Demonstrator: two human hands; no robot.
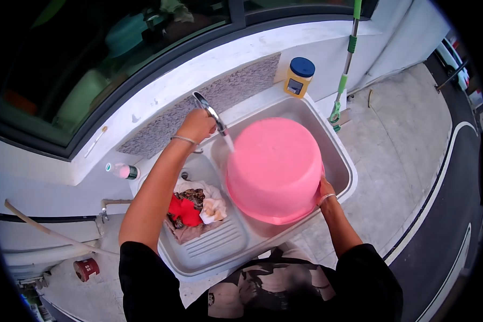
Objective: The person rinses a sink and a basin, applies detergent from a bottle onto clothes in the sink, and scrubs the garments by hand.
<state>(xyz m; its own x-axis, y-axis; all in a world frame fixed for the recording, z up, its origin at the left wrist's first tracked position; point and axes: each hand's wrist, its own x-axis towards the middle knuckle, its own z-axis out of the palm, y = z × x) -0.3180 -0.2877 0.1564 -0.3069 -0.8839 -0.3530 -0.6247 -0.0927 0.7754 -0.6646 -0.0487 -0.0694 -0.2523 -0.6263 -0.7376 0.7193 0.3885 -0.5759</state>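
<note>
My left hand (pixel 197 126) is closed round the chrome faucet (pixel 212 111) behind the sink, and water runs from its spout. A large pink basin (pixel 276 166) stands tilted in the right bowl of the sink (pixel 349 166), its bottom facing up toward me. The stream falls at the basin's upper left side. My right hand (pixel 325 191) grips the basin at its lower right rim; some of the fingers are hidden behind it. Red, white and patterned cloths (pixel 187 211) lie in a heap on the ribbed washboard (pixel 214 244) at the left.
A yellow jar with a blue lid (pixel 299 78) stands at the sink's back corner. Beside it is a green and silver mop pole (pixel 347 64). A bottle (pixel 123 171) lies left of the sink. A dark red bucket (pixel 86 269) is on the ground at lower left.
</note>
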